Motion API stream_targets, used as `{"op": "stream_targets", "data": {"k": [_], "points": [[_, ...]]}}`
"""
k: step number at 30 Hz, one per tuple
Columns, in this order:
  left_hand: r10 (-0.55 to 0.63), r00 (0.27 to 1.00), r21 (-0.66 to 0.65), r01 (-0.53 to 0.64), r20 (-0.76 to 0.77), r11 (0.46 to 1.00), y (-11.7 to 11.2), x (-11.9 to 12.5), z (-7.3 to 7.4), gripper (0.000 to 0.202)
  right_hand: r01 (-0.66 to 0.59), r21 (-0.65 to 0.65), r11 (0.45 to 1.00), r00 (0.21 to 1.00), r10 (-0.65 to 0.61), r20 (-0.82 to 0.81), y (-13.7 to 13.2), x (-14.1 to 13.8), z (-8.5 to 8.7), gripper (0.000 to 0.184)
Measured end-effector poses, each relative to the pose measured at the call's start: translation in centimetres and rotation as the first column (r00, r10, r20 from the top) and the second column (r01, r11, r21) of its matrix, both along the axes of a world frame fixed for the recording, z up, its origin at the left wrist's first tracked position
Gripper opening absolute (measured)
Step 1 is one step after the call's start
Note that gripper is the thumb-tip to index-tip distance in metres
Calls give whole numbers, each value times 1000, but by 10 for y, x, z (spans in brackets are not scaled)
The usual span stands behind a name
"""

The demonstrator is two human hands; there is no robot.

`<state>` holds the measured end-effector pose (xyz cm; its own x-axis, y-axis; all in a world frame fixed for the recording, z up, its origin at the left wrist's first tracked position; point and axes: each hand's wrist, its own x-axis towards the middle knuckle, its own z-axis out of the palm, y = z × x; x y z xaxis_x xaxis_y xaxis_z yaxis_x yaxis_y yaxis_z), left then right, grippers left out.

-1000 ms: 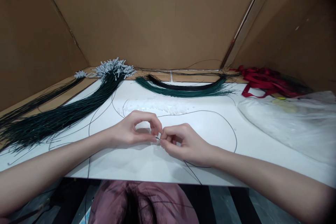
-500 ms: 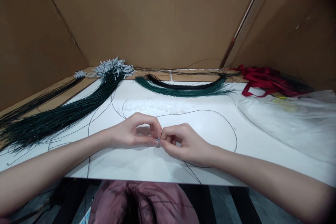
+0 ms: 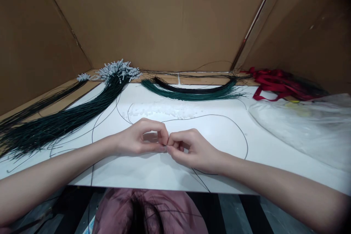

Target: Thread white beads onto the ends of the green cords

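My left hand [image 3: 146, 137] is closed in a pinch, thumb and forefinger on a thin dark wire [image 3: 210, 114]. Directly opposite, my right hand [image 3: 189, 146] pinches what looks like a small white bead [image 3: 167, 150]; it is mostly hidden by the fingertips. Both sets of fingertips meet low over the white board [image 3: 131, 172]. Loops of dark wire curve around behind my hands and to the right. Loose white beads [image 3: 164, 109] lie scattered just beyond them.
At left lies a big bundle of dark green wires [image 3: 74, 120] tipped with white beads [image 3: 117, 70]. Behind the loose beads are bare green wires [image 3: 189, 95]. Red ribbon [image 3: 276, 84] and a clear plastic bag [image 3: 307, 128] lie at right. Cardboard walls [image 3: 164, 18] surround the board.
My left fingertips have come slightly closer to my right ones, and less wire shows between them. Everything else looks the same.
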<state>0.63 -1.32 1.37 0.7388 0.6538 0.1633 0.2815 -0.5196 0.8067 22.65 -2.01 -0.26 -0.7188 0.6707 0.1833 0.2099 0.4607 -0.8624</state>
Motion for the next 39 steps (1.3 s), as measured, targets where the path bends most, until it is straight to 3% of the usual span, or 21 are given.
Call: {"op": "stream_targets", "data": {"k": [13,20,24,34,39], "points": [[129,991,39,-128,-30,991,-2,4,-2,5,81,-143,986,994,-92,-67,1,-1,2,10],[27,998,161,-16,-65,987,-3,18,-10,18,158,-166,973,959,-191,-211,0,-1,6,16],[-4,999,180,10,-35,984,-3,25,-13,13,121,-262,957,933,-200,-298,1,-1,4,17],[-60,998,77,58,24,995,-4,23,-12,5,62,-440,896,906,-236,-352,5,-2,5,16],[63,993,-44,-59,96,997,-5,7,-1,10,115,-451,885,923,-262,-281,5,-2,7,11]]}}
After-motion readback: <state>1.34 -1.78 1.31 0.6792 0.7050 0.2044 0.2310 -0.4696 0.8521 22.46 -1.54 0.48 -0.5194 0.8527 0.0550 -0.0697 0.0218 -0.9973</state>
